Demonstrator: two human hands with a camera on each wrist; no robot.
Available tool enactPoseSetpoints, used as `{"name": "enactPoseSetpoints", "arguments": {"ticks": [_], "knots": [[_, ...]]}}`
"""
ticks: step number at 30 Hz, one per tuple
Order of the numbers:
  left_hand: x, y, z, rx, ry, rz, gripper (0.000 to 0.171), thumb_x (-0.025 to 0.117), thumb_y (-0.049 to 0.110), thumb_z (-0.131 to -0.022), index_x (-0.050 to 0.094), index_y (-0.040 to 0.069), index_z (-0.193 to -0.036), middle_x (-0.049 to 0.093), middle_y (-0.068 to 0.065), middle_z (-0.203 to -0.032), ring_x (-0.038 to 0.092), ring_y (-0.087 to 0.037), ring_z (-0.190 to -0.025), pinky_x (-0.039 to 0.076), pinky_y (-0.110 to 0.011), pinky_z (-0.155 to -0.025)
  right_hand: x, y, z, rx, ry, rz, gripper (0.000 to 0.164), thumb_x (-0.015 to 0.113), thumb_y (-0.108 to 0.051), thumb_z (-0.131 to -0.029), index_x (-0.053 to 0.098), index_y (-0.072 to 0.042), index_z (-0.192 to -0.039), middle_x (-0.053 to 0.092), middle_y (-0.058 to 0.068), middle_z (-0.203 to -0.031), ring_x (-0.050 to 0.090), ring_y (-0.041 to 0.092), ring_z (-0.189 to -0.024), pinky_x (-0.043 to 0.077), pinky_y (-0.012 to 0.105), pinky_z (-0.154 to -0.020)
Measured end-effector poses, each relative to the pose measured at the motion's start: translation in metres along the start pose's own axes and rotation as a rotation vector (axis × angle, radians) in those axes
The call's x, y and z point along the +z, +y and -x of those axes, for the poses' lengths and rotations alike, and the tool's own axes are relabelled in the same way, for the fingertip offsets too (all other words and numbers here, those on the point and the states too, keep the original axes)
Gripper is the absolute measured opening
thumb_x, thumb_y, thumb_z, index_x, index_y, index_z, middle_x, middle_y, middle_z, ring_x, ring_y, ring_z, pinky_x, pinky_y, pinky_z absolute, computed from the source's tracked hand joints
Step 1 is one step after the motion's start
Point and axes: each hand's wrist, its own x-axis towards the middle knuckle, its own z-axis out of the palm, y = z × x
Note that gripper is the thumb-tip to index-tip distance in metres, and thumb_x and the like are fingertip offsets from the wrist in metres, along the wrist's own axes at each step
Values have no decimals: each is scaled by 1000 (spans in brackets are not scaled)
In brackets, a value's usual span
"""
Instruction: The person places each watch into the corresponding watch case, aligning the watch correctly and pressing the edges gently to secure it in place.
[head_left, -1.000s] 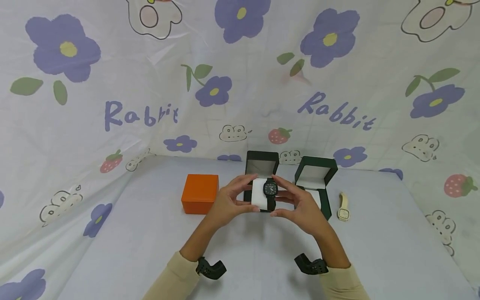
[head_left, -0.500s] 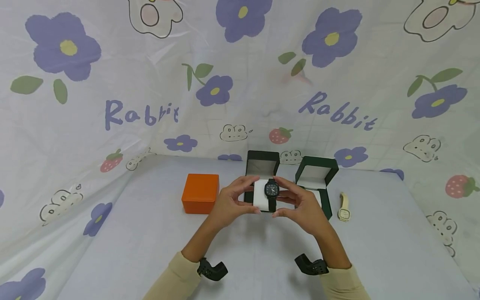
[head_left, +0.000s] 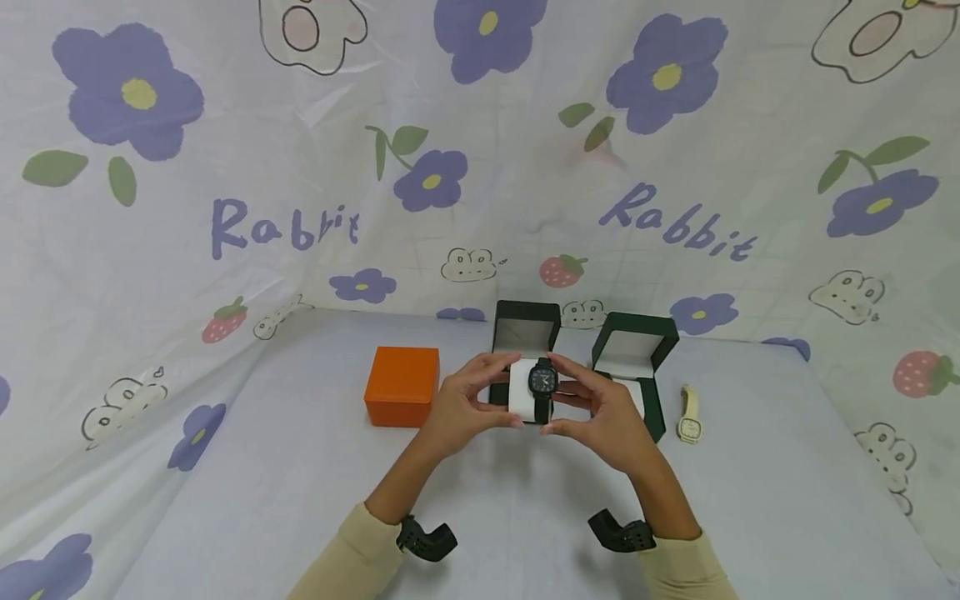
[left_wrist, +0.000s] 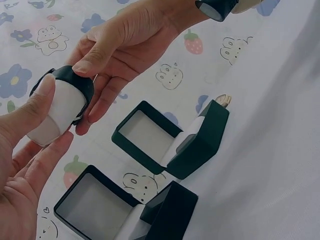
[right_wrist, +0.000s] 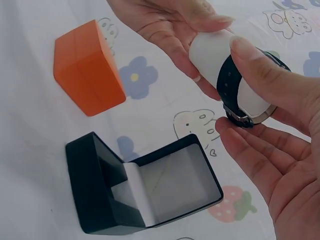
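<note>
**Both hands gripping white cushion with black watch strapped on; barely any change over the last second**

Near to far, head view first. Beige sleeves (head_left: 363, 542) at the bottom edge, a black wrist mount (head_left: 427, 540) at each cuff. Left hand (head_left: 461, 410) pinches the bare end of the white cushion (head_left: 520, 385), thumb against fingers. Right hand (head_left: 617, 421) pinches the strap side the same way. Cushion is held up, clear of the bench (head_left: 300, 492), overlapping the open black box in this view.

Delta vs 1 s ago: same two-hand grip, same pose; whole scene sits slightly further right, boxes included. Boxes and gold watch unmoved on the bench.

Black watch (head_left: 543, 379): rounded-square dark dial, pale marks too small to read. Strap wraps around the cushion; right wrist view shows punched holes and a metal buckle. Cushion is smooth with a rounded end.

On the bench: orange box (head_left: 402, 385), plain, closed, cuboid, to the left. Gold watch (head_left: 688, 417), squarish case, lying far right. Black box (head_left: 527, 310), lid up, pale lining. Dark green box (head_left: 633, 325) just right of it, lid also up, white inside.

Backdrop (head_left: 525, 221): creased white sheet, purple flowers, strawberries, "Rabbit" printed twice.
</note>
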Motion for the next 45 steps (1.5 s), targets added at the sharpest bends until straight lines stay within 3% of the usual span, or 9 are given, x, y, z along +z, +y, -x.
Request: {"name": "enactPoseSetpoints", "arguments": {"ticks": [6,14,19,28,34,39,45], "knots": [[-1,-2,0,8,-19,17,84,89,1,-72,57,22,-147,56,-4,-134,62,-29,-123,62,-38,-78,-3,-1,1,16,-30,-1,91,90,-2,-73,48,-15,-152,55,14,-147,68,29,-116,56,35,-96],[1,-1,0,-7,-34,28,82,90,-1,-71,58,14,-145,57,-6,-134,62,-29,-120,62,-37,-78,-4,-2,1,38,-69,-14,91,91,-2,-72,49,-14,-152,55,14,-145,67,31,-116,56,39,-97],[3,1,0,-3,-14,20,81,90,0,-72,59,18,-145,56,-4,-134,62,-29,-120,62,-37,-78,-3,-1,1,34,-45,-10,91,91,-2,-71,49,-12,-151,55,16,-144,67,32,-117,56,36,-96],[5,-2,1,27,6,30,80,89,-1,-73,57,12,-146,56,-7,-132,61,-31,-121,63,-38,-77,3,0,0,20,1,-46,92,91,-4,-71,48,-12,-151,59,17,-138,66,33,-117,56,30,-95],[4,-2,0,28,13,37,80,88,-3,-73,57,11,-146,56,-7,-133,60,-33,-123,62,-39,-78,5,1,-2,25,-13,0,91,90,-9,-75,46,-19,-153,57,13,-142,65,32,-120,55,35,-99],[4,0,-1,40,-9,45,81,88,-5,-72,57,11,-145,54,-7,-136,59,-30,-125,62,-38,-79,4,-1,-2,9,3,21,79,85,-8,-83,48,-20,-152,55,8,-145,66,27,-117,57,40,-97],[7,4,-1,61,-36,64,81,86,-11,-71,56,4,-144,52,-12,-140,56,-30,-127,62,-38,-80,4,-3,-2,-7,37,-65,64,77,-2,-89,54,-14,-148,56,6,-147,65,25,-118,57,30,-94]]}}
